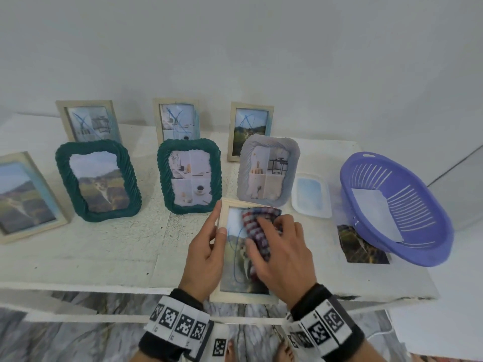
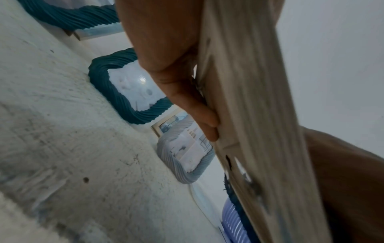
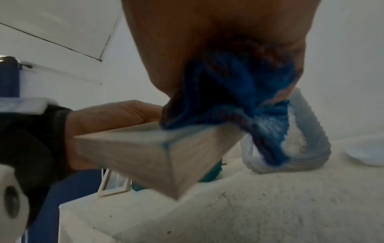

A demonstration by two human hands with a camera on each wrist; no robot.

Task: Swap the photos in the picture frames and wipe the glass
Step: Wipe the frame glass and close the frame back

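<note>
A pale wooden picture frame (image 1: 224, 296) with a landscape photo and a blue scribble on its glass is held above the table's front edge. My left hand (image 1: 209, 246) grips its left side, thumb on the front, forefinger along the edge; the frame's side (image 2: 249, 98) fills the left wrist view. My right hand (image 1: 277, 254) presses a crumpled red, white and blue cloth (image 1: 258, 220) onto the glass. The right wrist view shows the cloth (image 3: 228, 102) bunched under the palm at the frame's corner (image 3: 158, 156).
On the white table (image 1: 104, 252) stand several frames: two dark green ones (image 1: 96, 178) (image 1: 189, 176), a grey one (image 1: 269, 169), pale wooden ones behind and at far left (image 1: 23, 197). A white dish (image 1: 311, 195), a purple basket (image 1: 394, 207) and a loose photo (image 1: 360, 246) lie right.
</note>
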